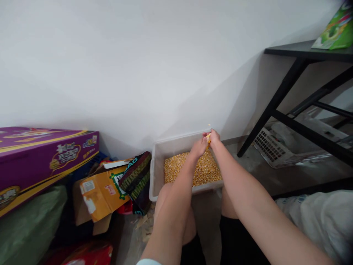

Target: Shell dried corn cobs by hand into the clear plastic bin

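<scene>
Both my hands are raised over a pale plastic bin point(157, 167) that holds loose yellow corn kernels point(205, 169). My left hand point(199, 146) and my right hand point(214, 137) meet above the bin's far right part, fingers closed round a corn cob point(208, 140). Only a small yellow stretch of the cob shows between the hands; the fingers cover the rest. A tiny yellow speck, seemingly a kernel, is in the air just above my right hand. The bin stands on the floor in front of my knees, against the white wall.
Left of the bin lie a dark mesh bag point(138, 184), a torn orange carton point(107, 189) and a large purple box point(52, 158). On the right stand a black-framed table point(271, 114) and a white plastic basket point(275, 151) beneath it. A whitish sack point(322, 217) sits near my right arm.
</scene>
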`<state>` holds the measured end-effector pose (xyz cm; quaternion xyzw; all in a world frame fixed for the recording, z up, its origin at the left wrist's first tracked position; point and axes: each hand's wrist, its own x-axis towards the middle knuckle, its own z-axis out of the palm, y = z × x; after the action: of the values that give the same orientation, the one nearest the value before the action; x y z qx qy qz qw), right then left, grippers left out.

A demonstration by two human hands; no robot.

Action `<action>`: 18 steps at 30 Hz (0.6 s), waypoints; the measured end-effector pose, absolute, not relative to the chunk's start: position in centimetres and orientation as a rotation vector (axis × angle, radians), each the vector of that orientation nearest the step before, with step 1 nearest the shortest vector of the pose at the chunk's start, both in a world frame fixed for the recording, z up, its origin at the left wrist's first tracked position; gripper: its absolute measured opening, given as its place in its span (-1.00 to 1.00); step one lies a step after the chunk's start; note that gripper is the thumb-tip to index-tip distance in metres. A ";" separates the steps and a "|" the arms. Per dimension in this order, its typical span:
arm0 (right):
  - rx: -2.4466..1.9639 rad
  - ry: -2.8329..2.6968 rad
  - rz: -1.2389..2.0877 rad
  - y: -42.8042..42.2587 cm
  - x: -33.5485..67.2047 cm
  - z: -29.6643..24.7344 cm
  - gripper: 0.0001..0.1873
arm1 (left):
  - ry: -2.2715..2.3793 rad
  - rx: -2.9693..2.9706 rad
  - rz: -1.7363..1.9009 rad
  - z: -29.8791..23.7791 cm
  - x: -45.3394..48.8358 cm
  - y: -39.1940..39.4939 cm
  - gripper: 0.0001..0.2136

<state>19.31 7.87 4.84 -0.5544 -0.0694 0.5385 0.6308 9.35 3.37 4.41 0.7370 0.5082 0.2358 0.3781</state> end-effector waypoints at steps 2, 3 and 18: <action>-1.280 -0.155 1.225 7.8 19.5 5.0 -0.68 | 1.340 1.922 0.537 4.4 9.5 3.7 -0.47; -1.284 -0.156 1.222 7.8 19.5 5.1 -0.69 | 1.366 1.932 0.505 4.5 9.5 3.9 -0.49; -1.515 -0.272 1.122 7.4 18.6 3.8 -0.79 | 1.229 1.893 0.677 3.7 10.3 3.6 -0.43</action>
<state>18.64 7.43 3.77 -0.6481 -0.1161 0.4801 0.5797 10.30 3.61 3.72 0.7421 0.4819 0.2655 0.3828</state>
